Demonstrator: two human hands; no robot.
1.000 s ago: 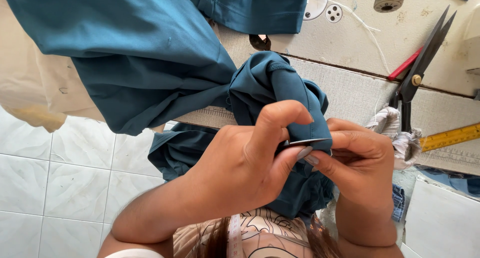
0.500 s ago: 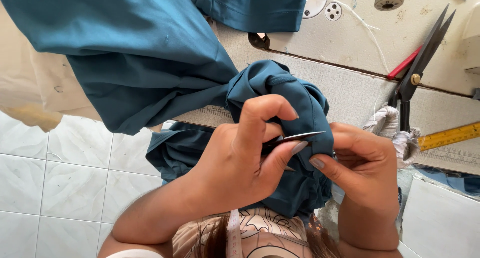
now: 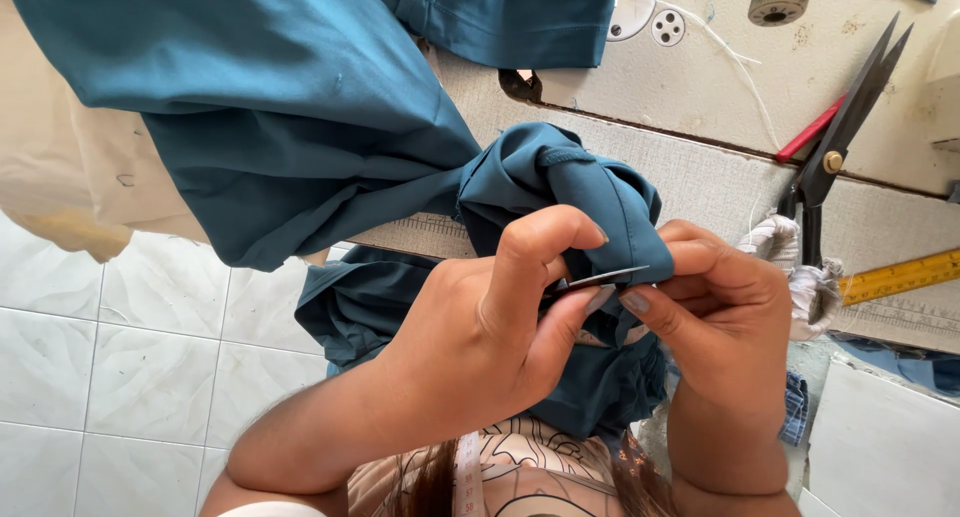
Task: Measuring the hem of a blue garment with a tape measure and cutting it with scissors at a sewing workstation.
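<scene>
Both hands pinched shut: left hand [image 3: 480, 347] fingers grip small metal blade [image 3: 600, 277]; right hand [image 3: 725, 317] fingers clamp teal garment [image 3: 300, 127] beside it.

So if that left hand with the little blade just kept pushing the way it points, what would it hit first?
Probably the teal cloth pinched at the blade tip, then the right hand's fingers just behind it. The left hand points the blade toward them, though depth is hard to judge from above.

Head camera looks steeply down, close over the hands [image 3: 600, 317].
</scene>
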